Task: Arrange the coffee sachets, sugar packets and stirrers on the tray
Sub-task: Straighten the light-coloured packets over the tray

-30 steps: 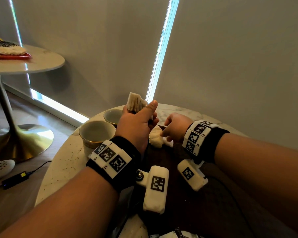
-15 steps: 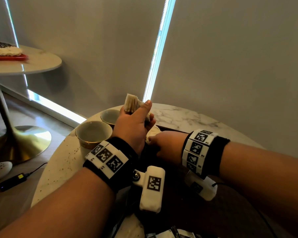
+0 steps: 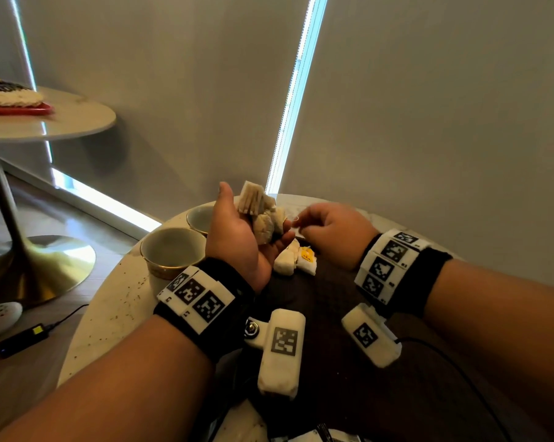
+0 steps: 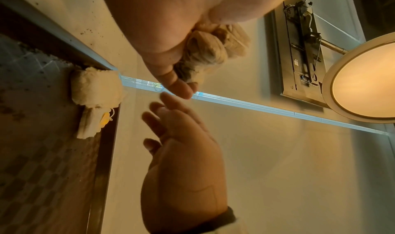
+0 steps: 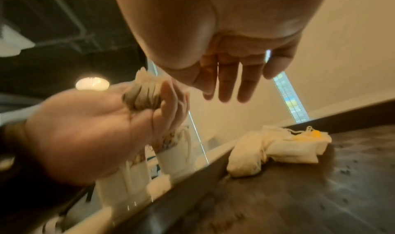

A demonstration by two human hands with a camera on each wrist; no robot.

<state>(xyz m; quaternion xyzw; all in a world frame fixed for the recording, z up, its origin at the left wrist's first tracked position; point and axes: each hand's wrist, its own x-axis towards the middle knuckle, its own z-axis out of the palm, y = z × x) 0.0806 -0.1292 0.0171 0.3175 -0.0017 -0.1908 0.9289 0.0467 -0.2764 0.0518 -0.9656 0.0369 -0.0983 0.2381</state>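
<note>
My left hand is raised over the table's far side, palm turned toward the right. It grips a bundle of several pale coffee sachets, also seen in the left wrist view and right wrist view. My right hand hovers just right of the bundle, empty, its fingers straight and pointing at it. Two more sachets, one with a yellow tag, lie at the far edge of the dark tray below both hands. No stirrers or sugar packets are visible.
Two empty cups stand on the marble table left of the tray. A second round table with a red plate is at the far left. A power adapter and cable lie on the floor.
My left hand has rolled palm-up with the bundle and risen slightly. My right hand has lifted off the sachets on the tray and come up beside the bundle with fingers opened.
</note>
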